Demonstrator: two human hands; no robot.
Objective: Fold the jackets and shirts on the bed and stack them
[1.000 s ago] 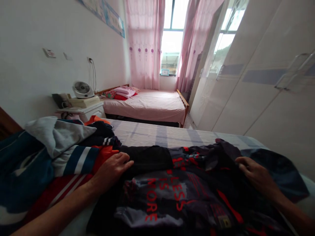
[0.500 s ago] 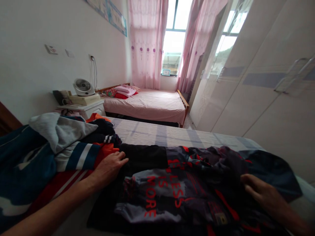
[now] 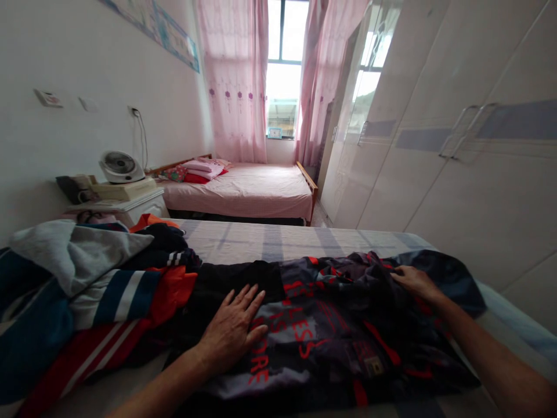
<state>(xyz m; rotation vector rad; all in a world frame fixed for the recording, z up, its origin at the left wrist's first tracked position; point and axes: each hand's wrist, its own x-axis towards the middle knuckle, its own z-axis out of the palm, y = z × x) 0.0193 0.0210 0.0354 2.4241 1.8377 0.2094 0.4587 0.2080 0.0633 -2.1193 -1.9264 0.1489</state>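
Observation:
A dark grey and black garment (image 3: 322,331) with red lettering and red trim lies spread on the near bed, its far right part bunched up. My left hand (image 3: 235,325) rests flat on its left side, fingers stretched out, partly covering the letters. At the bunched far right part, my right hand (image 3: 415,283) has its fingers closed on the fabric. Plain black cloth (image 3: 243,278) lies along the left end, just beyond my left hand. Whether it belongs to the same garment I cannot tell.
A heap of clothes (image 3: 113,296) in grey, teal, red and orange lies at the left. Dark blue cloth (image 3: 448,276) sits beyond my right hand. Past the near bed (image 3: 300,241) stand a pink bed (image 3: 243,188), a nightstand with a fan (image 3: 122,165), and a wardrobe (image 3: 435,191).
My left hand has moved from the garment's left edge onto its lettering and flattened. My right hand has shifted away from me to the bunched fabric. The view has turned slightly right.

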